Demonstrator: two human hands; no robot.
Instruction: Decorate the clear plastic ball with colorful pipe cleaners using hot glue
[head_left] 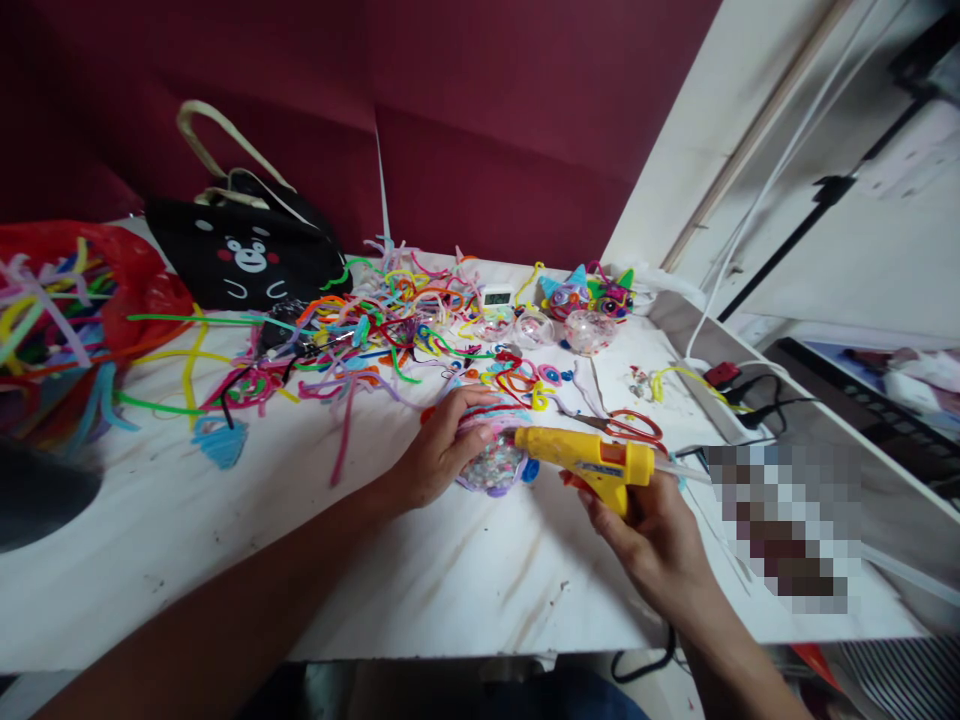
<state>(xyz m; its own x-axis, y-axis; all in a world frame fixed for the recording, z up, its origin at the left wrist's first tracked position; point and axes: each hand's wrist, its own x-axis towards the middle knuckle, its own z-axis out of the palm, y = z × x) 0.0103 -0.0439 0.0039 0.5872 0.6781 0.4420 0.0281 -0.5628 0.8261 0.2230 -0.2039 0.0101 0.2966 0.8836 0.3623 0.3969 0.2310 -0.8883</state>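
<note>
My left hand (448,445) is closed around a transparent ball (491,472), partly wrapped in pink, red and blue pipe cleaners. Glittery filling shows through its lower side, and a small blue coil sticks out at its right. In my right hand (660,530) is a yellow hot glue gun (581,455), gripped by the handle with the fingers near the orange trigger. Its nozzle points left and meets the ball beside my left thumb; whether it touches the surface I cannot tell. A glue stick (682,470) juts from the back of the gun. Red-handled scissors (626,425) lie just behind it.
Loose pipe cleaners (390,310) cover the table's back. A red bag (139,285) of them and a black tote bag (247,250) stand left. Finished pipe-cleaner figures (568,292), transparent balls (590,332) and a small digital clock (496,297) sit behind. A power strip (724,395) with cables is at right.
</note>
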